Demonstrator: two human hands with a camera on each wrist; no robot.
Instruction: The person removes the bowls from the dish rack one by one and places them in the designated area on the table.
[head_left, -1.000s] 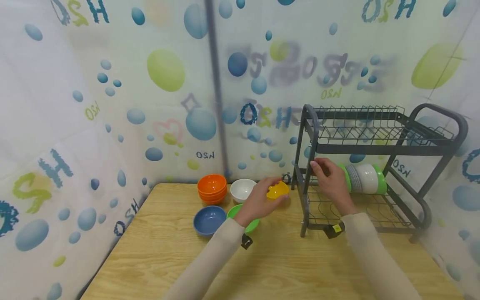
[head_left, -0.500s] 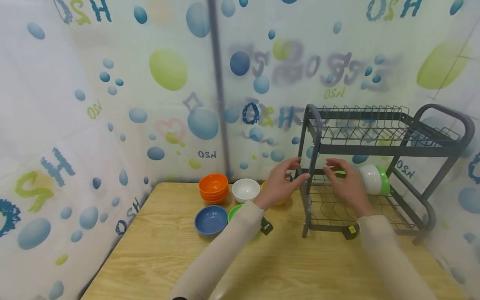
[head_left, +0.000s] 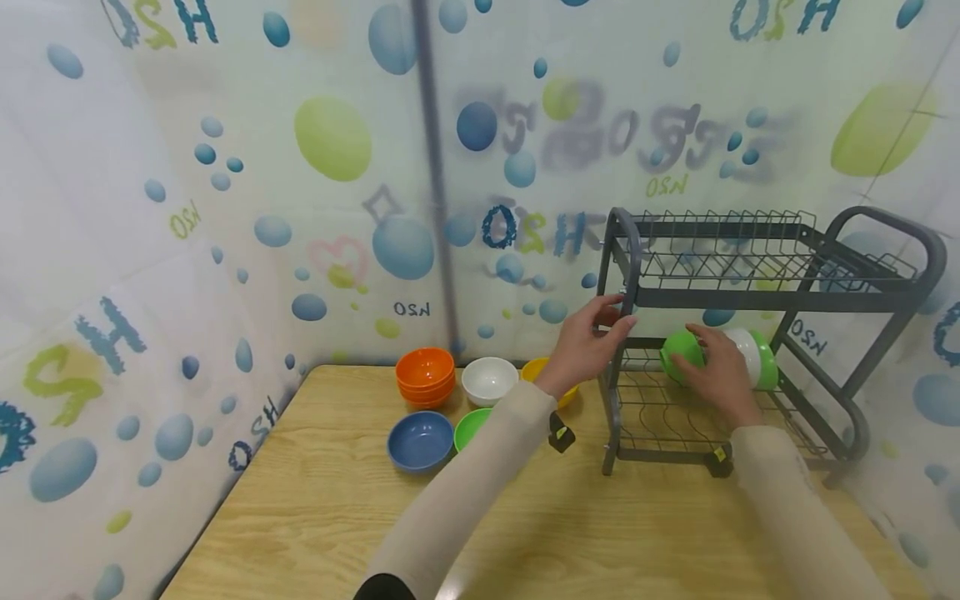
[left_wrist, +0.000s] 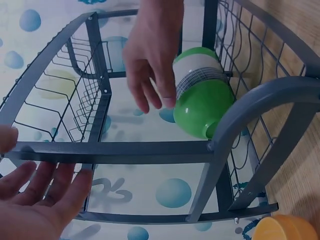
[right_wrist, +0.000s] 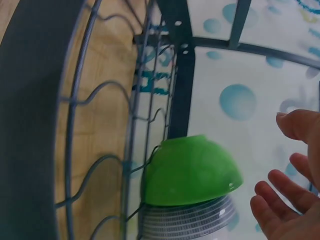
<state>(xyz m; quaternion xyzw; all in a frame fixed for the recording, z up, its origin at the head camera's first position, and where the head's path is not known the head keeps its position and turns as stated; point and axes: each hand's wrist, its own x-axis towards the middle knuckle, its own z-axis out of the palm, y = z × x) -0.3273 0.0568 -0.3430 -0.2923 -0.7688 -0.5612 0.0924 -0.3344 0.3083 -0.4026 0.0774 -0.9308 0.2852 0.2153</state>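
Note:
On the lower shelf of the grey two-tier dish rack [head_left: 750,300], a row of bowls lies on its side. A green bowl [head_left: 681,357] is at its left end, with a patterned bowl [right_wrist: 185,220] against it. My right hand [head_left: 718,375] is beside these bowls, fingers loosely bent; in the right wrist view a gap separates it from the green bowl. My left hand [head_left: 588,346] is at the rack's left upright. In the left wrist view its thumb and fingers [left_wrist: 60,195] lie on either side of that bar, pinching it.
Left of the rack on the wooden table [head_left: 315,508] stand stacked orange bowls [head_left: 424,379], a white bowl [head_left: 490,381], a yellow bowl [head_left: 534,368], a blue bowl [head_left: 420,442] and a partly hidden green bowl [head_left: 468,427]. A patterned curtain [head_left: 337,250] hangs behind.
My left hand has moved right, from over the bowls to the rack's upright. My right hand has shifted right, away from that upright, and the end green bowl shows more.

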